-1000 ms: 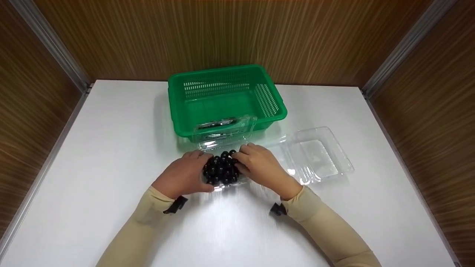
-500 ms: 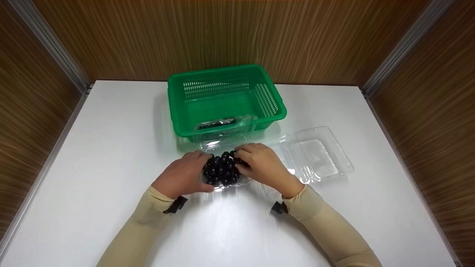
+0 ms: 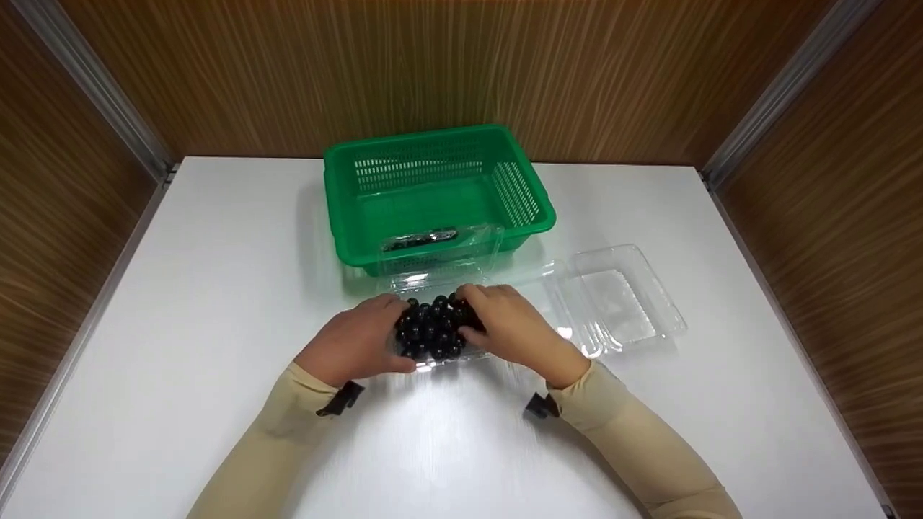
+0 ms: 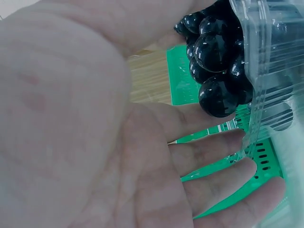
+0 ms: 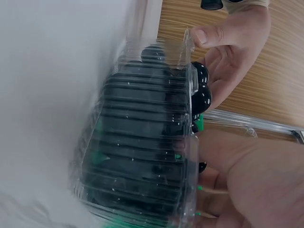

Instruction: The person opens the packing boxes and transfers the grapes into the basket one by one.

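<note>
A bunch of glossy black grapes [image 3: 430,329] lies in a clear plastic clamshell box [image 5: 137,137] with a ribbed side and a raised lid [image 3: 476,249]. At the box's left end is my left hand [image 3: 353,339], its thumb along the front rim. The left wrist view shows its fingers [image 4: 223,180] spread and mostly straight, near the grapes [image 4: 216,52] and the box wall. My right hand [image 3: 520,326] holds the right side of the bunch between thumb and curled fingers. Its fingertips are partly hidden behind the grapes and the rim.
A green slotted basket [image 3: 346,252] stands behind the box. To the right lies a second clear plastic clamshell [image 3: 613,303], opened out on the white table [image 3: 216,252]. Wood-patterned panels [image 3: 447,65] enclose the table at the back and sides.
My right hand has shifted slightly over the grapes, and its fingers now reach further round the right end of the bunch. The left hand stays in place.
</note>
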